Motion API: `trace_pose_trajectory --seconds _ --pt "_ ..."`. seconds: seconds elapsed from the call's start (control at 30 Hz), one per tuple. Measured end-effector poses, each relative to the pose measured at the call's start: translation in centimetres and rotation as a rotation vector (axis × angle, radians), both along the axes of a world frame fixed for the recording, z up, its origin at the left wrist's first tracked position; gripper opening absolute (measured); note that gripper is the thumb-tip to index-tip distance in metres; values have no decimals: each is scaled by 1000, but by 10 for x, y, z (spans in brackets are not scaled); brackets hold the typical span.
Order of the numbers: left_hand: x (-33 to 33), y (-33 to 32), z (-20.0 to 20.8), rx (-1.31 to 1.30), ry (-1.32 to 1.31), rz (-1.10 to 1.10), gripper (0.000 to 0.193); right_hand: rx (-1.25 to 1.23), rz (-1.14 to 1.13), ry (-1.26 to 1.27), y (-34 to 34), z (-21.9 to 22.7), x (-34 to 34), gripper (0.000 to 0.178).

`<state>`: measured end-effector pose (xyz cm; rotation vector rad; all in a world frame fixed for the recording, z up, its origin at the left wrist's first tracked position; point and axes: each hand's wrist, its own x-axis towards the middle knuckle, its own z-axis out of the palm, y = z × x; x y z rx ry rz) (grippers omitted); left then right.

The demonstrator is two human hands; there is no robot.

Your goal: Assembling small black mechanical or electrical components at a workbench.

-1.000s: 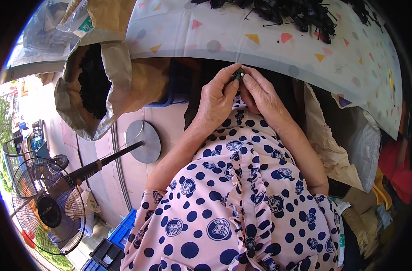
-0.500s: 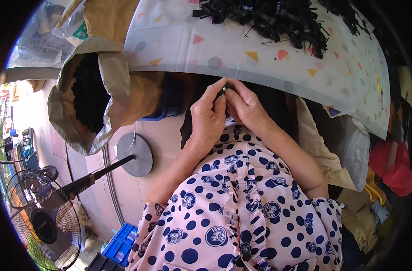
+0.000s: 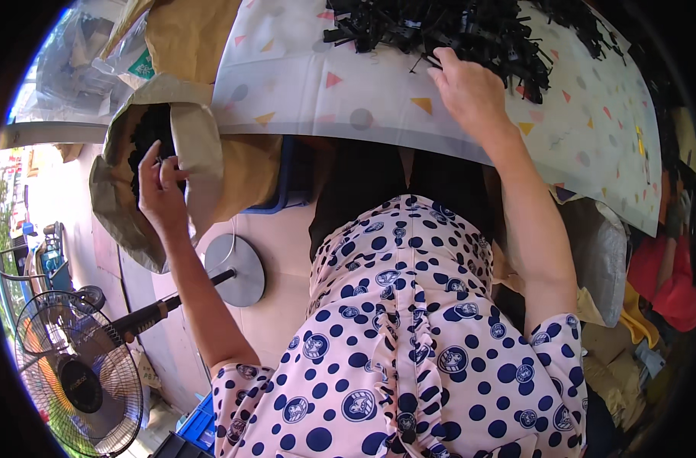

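My left hand [image 3: 163, 200] is over the mouth of a paper sack [image 3: 197, 137] at the left, its fingers apart. Dark black pieces [image 3: 151, 130] fill the inside of the sack. At the near edge of a heap of small black plastic parts [image 3: 478, 34] on the table, my right hand [image 3: 474, 95] has its thumb and index finger closed on one thin black part [image 3: 424, 61]. The fingertips partly cover that part.
A white cloth with coloured shapes covers the table [image 3: 287, 91]. More black parts [image 3: 588, 27] lie at the far right. A fan [image 3: 81, 382] stands lower left, near a round grey base [image 3: 237, 282]. A blue crate [image 3: 199, 424] sits below, and an open sack [image 3: 600, 252] at the right.
Both hands were together in front of my body, around a small piece. They have parted: the left moved left to the sack, the right up to the heap.
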<state>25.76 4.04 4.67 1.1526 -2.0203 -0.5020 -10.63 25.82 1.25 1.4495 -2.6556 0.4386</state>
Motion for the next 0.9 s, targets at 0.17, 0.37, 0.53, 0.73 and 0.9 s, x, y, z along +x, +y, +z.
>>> trace_pose_trajectory --seconds 0.17,0.37,0.53,0.73,0.9 --pt "13 -52 10 -6 30 60 33 60 11 76 -5 -6 -17 28" --pt "9 -54 1 -720 -516 40 33 -134 294 -224 6 -7 -13 25" --pt "-111 72 15 888 288 -593 44 -331 499 -191 20 1 17 23" --pt "-146 114 -32 1637 505 -919 51 -418 659 -86 42 -1 56 31" --pt "-142 126 -48 1846 531 -964 45 -433 703 -67 59 -6 67 28"
